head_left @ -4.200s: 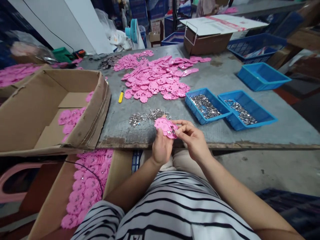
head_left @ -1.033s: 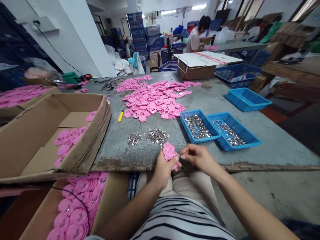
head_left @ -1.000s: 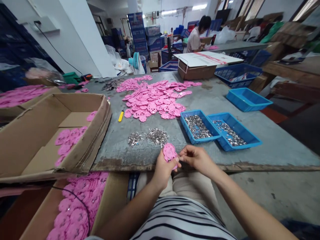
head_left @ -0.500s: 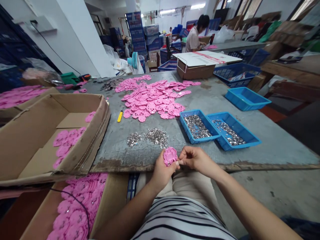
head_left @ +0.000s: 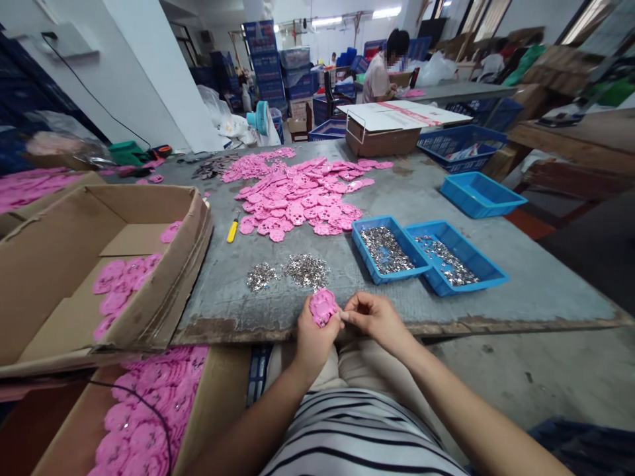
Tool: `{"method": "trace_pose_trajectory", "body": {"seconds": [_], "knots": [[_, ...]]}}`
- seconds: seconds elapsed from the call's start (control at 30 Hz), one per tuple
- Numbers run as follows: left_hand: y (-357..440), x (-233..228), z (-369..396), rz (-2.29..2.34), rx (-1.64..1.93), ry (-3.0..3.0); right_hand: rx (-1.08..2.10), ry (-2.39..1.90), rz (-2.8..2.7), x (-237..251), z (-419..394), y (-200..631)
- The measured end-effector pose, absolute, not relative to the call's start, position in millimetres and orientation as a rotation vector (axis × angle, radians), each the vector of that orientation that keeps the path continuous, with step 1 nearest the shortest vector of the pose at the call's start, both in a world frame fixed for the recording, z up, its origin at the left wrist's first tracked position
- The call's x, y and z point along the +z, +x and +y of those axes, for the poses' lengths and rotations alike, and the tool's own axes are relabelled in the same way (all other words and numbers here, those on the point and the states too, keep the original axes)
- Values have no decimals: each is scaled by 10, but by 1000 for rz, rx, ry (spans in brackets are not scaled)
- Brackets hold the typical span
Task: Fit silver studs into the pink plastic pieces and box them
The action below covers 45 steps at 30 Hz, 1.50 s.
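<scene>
My left hand point(head_left: 316, 337) is closed around a pink moulded plastic piece point(head_left: 323, 307), held up at the table's front edge. My right hand point(head_left: 373, 317) is pinched at the lower right rim of that piece, thumb and forefinger together; whatever lies between the fingertips is too small to make out. Just beyond the hands lie two heaps of small shiny metal parts, a larger heap point(head_left: 306, 270) and a smaller heap point(head_left: 260, 276). A big pile of similar pink pieces point(head_left: 302, 195) spreads farther back.
Blue trays of metal parts, one nearer point(head_left: 421, 270) and one beside it point(head_left: 500, 276), stand at right, with another blue tray point(head_left: 481, 198) behind. A yellow-handled tool point(head_left: 232, 231) lies left. Cardboard boxes, an upper one point(head_left: 197, 248) and a lower one point(head_left: 225, 390), hold pink pieces. A co-worker point(head_left: 380, 78) sits beyond.
The whole view has shifted slightly, so the table and hands appear a little farther left. Both hands keep nearly the same pose at the pink piece.
</scene>
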<state>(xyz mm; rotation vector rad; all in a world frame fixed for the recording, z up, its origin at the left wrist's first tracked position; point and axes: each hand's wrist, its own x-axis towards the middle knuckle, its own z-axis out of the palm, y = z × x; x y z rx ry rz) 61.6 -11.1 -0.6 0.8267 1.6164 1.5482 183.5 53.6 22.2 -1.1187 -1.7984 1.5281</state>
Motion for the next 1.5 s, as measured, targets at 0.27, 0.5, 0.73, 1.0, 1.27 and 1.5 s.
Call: {"method": "trace_pose_trajectory", "body": {"seconds": [0.27,0.5,0.73,1.0,1.27,1.5], "knots": [[656,10,-90,1578,1594,769,1407,-1041,-1691,143,452,1814],[662,104,-91,1563,1608,778,1429,-1043,-1543,92,401,1748],[640,237,-113,1259,1570,653,1357,-955,-1617,238,407,1778],[537,442,-128,848,1365,556,1212,-733,-2048,590,503,1922],[584,465,-173,846,1405,584,1102,-671,-2184,607,506,1941],[603,462,-182,878,1378,611,1077,-672,-2193,595,488,1949]]}}
